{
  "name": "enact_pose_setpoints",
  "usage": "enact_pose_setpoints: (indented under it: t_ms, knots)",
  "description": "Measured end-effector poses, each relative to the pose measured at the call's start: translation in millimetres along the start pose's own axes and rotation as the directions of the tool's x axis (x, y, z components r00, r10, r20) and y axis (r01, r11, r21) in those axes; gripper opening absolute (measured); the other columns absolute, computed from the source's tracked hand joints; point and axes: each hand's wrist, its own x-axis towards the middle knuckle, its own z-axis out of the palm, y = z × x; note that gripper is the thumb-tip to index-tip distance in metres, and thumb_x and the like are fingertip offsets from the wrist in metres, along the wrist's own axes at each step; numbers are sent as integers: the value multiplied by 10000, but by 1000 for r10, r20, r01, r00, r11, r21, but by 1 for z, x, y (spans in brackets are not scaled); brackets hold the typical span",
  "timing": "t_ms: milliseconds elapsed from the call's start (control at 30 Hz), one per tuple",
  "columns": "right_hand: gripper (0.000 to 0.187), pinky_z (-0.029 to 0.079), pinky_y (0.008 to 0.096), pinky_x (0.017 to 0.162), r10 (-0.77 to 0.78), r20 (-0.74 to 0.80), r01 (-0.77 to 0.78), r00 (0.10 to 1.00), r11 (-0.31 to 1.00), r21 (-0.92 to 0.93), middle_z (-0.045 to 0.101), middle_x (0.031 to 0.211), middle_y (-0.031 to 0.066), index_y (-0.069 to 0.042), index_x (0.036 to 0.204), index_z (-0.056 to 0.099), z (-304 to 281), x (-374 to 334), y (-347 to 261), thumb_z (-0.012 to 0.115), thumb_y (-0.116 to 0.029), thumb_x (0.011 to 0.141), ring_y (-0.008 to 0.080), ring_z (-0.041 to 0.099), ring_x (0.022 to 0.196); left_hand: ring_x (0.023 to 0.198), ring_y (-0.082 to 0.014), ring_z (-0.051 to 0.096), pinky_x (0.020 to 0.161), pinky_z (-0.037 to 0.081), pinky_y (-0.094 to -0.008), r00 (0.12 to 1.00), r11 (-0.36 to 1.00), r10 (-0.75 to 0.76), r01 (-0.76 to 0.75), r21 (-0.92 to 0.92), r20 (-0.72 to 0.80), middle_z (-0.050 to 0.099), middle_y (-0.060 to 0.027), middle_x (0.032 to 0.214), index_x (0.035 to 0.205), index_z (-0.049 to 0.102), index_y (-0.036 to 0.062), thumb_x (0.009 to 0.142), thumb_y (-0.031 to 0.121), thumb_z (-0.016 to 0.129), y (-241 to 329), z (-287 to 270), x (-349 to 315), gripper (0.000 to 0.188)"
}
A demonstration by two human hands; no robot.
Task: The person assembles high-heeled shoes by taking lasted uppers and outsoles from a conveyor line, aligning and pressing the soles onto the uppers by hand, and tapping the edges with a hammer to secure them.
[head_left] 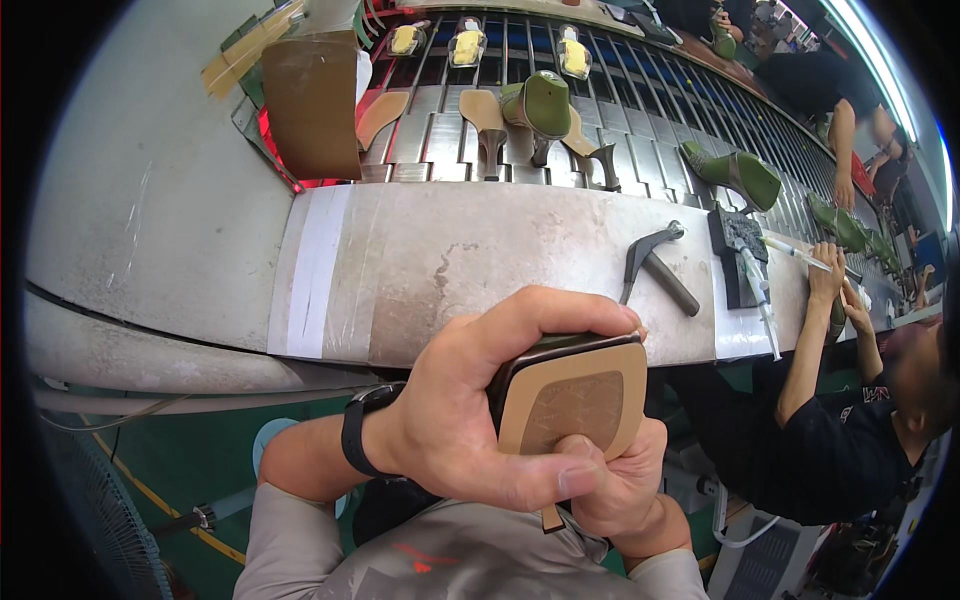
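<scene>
In front of my body, a dark shoe with a square-toed tan sole (572,398) is held sole-up, a brown patch in the middle of it. My left hand (450,430) wraps round the shoe's left side, fingers over the toe edge and thumb flat near the lower sole. From the lower right, my right hand (625,490) grips the same shoe, its thumb tip by the left thumb. The hands hide most of the upper. Beyond them, a hammer (664,270) with a dark handle lies on the worn bench (480,270).
Green heeled shoes (545,105) and tan heeled soles (483,112) stand on the metal conveyor (640,160). Further back are clear trays with yellow pieces (467,46). A black holder (735,258) with syringes (757,290) sits at right. A co-worker (840,440) handles a shoe beside me.
</scene>
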Motion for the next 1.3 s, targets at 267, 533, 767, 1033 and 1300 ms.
enact_pose_setpoints:
  t_ms: [267, 533, 767, 1033, 1300]
  knots:
    - [158, 555, 266, 648, 3, -13, -3, 1000, 1000, 28, 795, 872, 86, 57, 1043, 777, -1, -5, 0, 673, -62, 1041, 113, 717, 738, 1225, -278, 668, 1027, 551, -397, 1000, 999, -15, 15, -28, -1, 596, -346, 1401, 1421, 474, -76, 815, 308, 908, 1, 5, 1, 839]
    - [163, 565, 275, 677, -31, -15, 32, 999, 998, 60, 798, 888, 94, 59, 1047, 775, -6, -8, 2, 681, -74, 1041, 124, 728, 772, 1279, -292, 643, 1054, 537, -413, 998, 995, -46, 41, -95, -45, 583, -356, 1421, 1422, 496, -64, 949, 257, 779, 2, 17, -3, 638]
    - [246, 577, 289, 768, 76, -64, -63, 995, 981, 182, 787, 998, 99, 56, 1125, 752, -18, -5, -7, 697, -171, 1048, 143, 727, 877, 1366, -260, 583, 1142, 469, -399, 973, 968, -219, 208, -143, -68, 524, -260, 1547, 1545, 428, -43, 1017, 215, 701, 12, 27, 12, 647]
    - [341, 572, 312, 876, 69, -99, -45, 993, 972, 231, 767, 1151, 129, 68, 1196, 725, -36, 1, -7, 696, -240, 1051, 167, 716, 1006, 1399, -240, 539, 1156, 451, -390, 980, 966, -190, 177, -187, -55, 468, -194, 1600, 1596, 339, -60, 997, 174, 721, 3, 34, 24, 748]
    - [375, 591, 299, 775, 71, -171, -58, 983, 995, 80, 763, 1065, 132, 77, 1199, 695, -30, 1, -17, 682, -267, 1049, 170, 730, 907, 1310, -214, 613, 1123, 471, -347, 971, 978, -192, 177, -110, -142, 600, -185, 1477, 1540, 463, -71, 1149, 364, 458, 6, 38, 27, 585]
